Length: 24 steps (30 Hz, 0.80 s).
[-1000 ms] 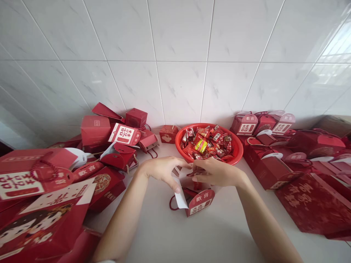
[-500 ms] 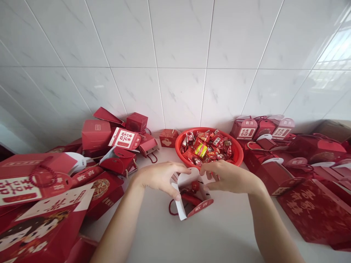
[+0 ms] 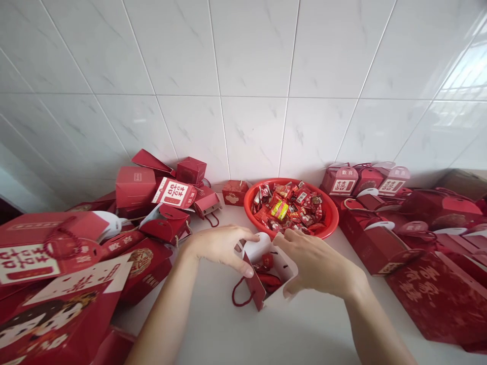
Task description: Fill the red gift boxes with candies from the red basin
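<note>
Left front box (image 3: 76,225): bore a red 囍 on its white panel;
Left red flap (image 3: 119,242): read 歡喜, aslant;
Left rear box (image 3: 173,192): showed 囍, red on white;
Right rear boxes (image 3: 343,186): two carried 囍 on pale panels, with 歡喜 on the rounded flaps above;
Large right-hand package (image 3: 452,306): held lighter characters, too blurred to make out;
Candy wrappers (image 3: 279,209): had print too small to read.

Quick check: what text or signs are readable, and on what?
"囍": large gift box, far left; tilted box, left pile; outer two back-right boxes.
"歡喜": those boxes' flaps; red flap, left.
Too small or blurred: candy wrappers, lettering on the large red package, other small print.
Open gift box, centre: none readable.
</note>
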Motion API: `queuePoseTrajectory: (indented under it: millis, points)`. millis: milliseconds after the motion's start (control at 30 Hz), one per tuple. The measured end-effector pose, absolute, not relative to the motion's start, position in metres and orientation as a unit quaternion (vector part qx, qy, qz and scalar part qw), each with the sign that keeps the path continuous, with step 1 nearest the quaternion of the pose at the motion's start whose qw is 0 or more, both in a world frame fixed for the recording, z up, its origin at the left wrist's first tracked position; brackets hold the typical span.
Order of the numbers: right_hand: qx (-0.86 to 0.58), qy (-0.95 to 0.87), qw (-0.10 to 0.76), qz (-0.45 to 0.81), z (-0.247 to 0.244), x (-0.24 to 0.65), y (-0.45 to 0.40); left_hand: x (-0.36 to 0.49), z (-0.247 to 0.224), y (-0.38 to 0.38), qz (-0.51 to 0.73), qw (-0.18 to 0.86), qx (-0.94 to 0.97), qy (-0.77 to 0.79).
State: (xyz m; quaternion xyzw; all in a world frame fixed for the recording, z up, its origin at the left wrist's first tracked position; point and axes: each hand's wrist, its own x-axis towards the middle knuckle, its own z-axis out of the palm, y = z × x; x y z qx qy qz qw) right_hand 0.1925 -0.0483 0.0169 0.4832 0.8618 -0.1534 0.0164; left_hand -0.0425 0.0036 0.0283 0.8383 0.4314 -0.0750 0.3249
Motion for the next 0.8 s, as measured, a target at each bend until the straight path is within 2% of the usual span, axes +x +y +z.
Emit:
queuePoseTrajectory:
  millis: [233, 400, 800]
  points:
    - [0.505, 0.855, -0.004, -0.119, 0.020, 0.192, -0.055, -0.034, 0.026, 0.003, -0.072, 0.280, 0.836, 0.466]
    - [0.415, 0.888, 0.007, -0.199, 0.021, 0.190, -0.052, -0.023, 0.015, 0.004, -0.053, 0.262, 0.846, 0.462]
    - [0.365, 0.883, 0.048, -0.292, 0.020, 0.189, -0.035, -0.011, 0.011, -0.001, -0.085, 0.241, 0.822, 0.509]
